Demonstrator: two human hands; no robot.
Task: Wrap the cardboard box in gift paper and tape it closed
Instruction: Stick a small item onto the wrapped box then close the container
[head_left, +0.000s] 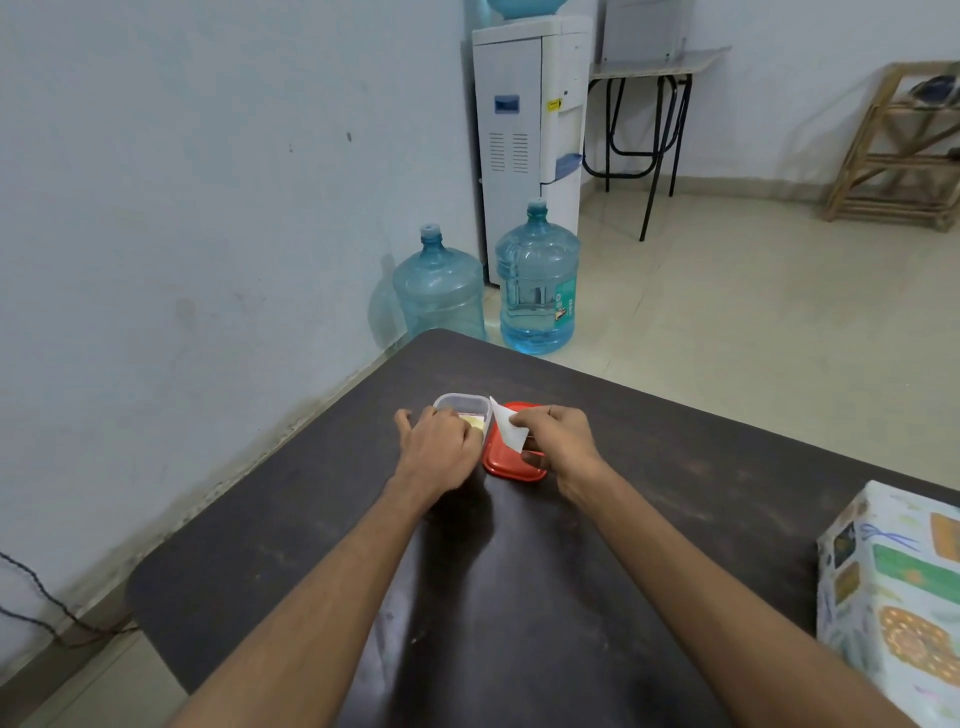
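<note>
Spanning 6 o'clock: dark table (623, 467); pale walls and tiled floor beyond; water dispenser (524, 130) at 12 o'clock, blue jugs (537, 280) below it. Wrapped box (893, 597) at 4 o'clock on the table edge, well apart from both hands. Left hand (441, 447) fingers curled into clear container (462, 401), grip not discernible; right hand (561, 441) pinching white slip (508, 427) above red lid (506, 465).

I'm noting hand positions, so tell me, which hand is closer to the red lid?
Right. The right hand, pinching a white slip, is over the red lid; the left hand is just left of it, at the clear container.
</note>
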